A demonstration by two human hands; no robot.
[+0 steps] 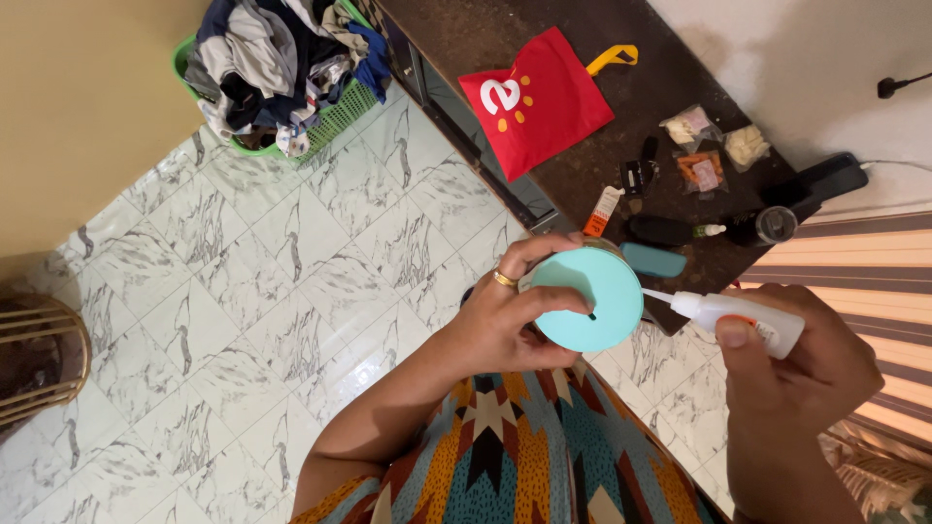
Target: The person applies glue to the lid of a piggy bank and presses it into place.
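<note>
Item: my left hand grips a flat, smooth turquoise paper disc; at its three o'clock, my right hand clasps a white plastic glue bottle.

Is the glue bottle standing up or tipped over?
Tipped. The glue bottle lies sideways in the right hand, its nozzle pointing at the edge of the teal disc.

A home room: marble-patterned floor tiles, green laundry basket of clothes, cluttered dark table
</note>
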